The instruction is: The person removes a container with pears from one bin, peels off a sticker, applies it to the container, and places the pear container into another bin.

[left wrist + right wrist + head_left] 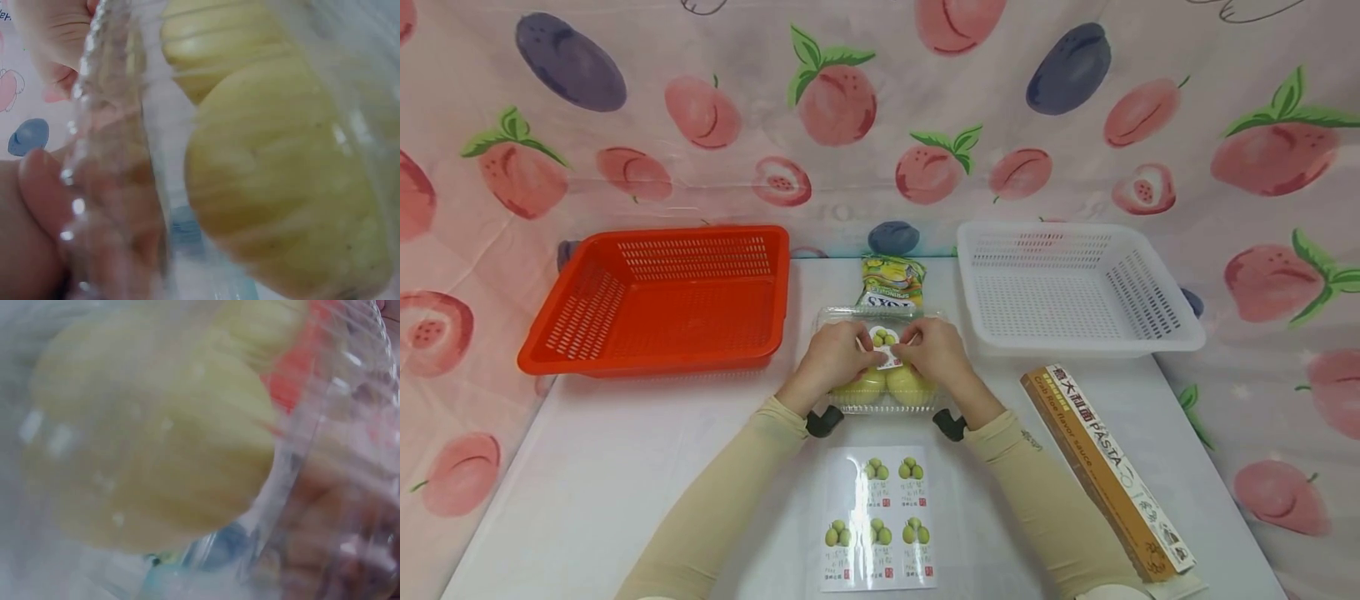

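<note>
1. Red basket (700,317): at the far left of the counter (625,450), well apart from the work; nothing shows inside it.
2. Left hand (838,357): over the left half of the box; thumb and fingers appear to pinch the left edge of the label.
3. Box (887,409): clear plastic, on the counter between the two baskets, with yellow-green fruit (910,387) inside. The left wrist view shows the fruit through the clear wall.
4. Sheet (842,479): flat, on the near side of the box. Five printed labels show; the upper-left position is blank.
5. Label (884,340): over the middle of the lid, picture upright to the person. Whether its underside touches the lid cannot be told.
6. Step in hand, as judged: aligning and applying the label to the lid. Next move calls for keeping the label level, then pressing it flat from the middle outward without creasing it or denting the thin lid.
7. Bag (891,283): just beyond the box.
8. Right hand (936,354): mirrors the left; appears to pinch the label's right edge. The right wrist view is too blurred to confirm contact.
9. White basket (1037,292): far right; nothing shows inside.
10. Carton (1105,467): pasta, lying slantwise on the near side of the white basket.
</note>
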Motion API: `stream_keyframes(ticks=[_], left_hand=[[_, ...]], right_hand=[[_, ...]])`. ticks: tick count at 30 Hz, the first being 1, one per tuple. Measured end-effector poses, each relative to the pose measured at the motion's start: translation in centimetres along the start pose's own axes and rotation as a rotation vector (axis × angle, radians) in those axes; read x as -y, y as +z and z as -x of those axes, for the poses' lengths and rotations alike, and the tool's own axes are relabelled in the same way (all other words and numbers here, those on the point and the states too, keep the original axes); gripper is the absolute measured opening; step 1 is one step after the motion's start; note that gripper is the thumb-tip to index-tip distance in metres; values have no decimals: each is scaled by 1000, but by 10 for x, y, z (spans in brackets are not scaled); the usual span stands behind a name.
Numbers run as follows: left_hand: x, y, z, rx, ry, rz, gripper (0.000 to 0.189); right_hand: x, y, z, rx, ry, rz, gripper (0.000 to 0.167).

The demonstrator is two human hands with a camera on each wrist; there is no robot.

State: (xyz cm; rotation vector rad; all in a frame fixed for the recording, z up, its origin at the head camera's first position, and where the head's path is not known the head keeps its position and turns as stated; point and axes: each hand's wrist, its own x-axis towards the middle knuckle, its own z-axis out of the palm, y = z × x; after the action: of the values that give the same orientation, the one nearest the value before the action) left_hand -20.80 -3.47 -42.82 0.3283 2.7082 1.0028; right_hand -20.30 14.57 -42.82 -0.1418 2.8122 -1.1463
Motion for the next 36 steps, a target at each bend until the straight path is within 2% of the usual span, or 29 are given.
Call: stream_keyframes(ticks=[6, 10, 15, 18, 21, 23, 25, 32, 36], left_hand=[[-1, -1, -1, 6, -5, 19, 21], [0, -2, -1, -8, 22, 19, 18], [4, -10, 10, -112, 37, 8, 17], [8, -19, 22, -205, 70, 22, 14], [14, -29, 34, -283, 147, 58, 12], [20, -34, 42, -327, 196, 75, 11], [27, -38, 51, -352, 213, 76, 13], [47, -42, 78, -335, 179, 74, 28], [54, -37, 88, -308, 176, 39, 36]], right_hand=[[2, 0, 0, -13, 9, 39, 14], [1, 1, -1, -39, 3, 16, 13], [-7, -5, 3, -60, -27, -125, 16], [-11, -21, 11, -75, -30, -194, 19], [-16, -44, 19, -124, -37, -236, 22], [-22, -60, 24, -161, -49, -276, 24], [-30, -76, 29, -198, -62, -300, 27], [-58, -127, 51, -365, -41, -288, 31], [-77, -151, 60, -443, 28, -306, 27]])
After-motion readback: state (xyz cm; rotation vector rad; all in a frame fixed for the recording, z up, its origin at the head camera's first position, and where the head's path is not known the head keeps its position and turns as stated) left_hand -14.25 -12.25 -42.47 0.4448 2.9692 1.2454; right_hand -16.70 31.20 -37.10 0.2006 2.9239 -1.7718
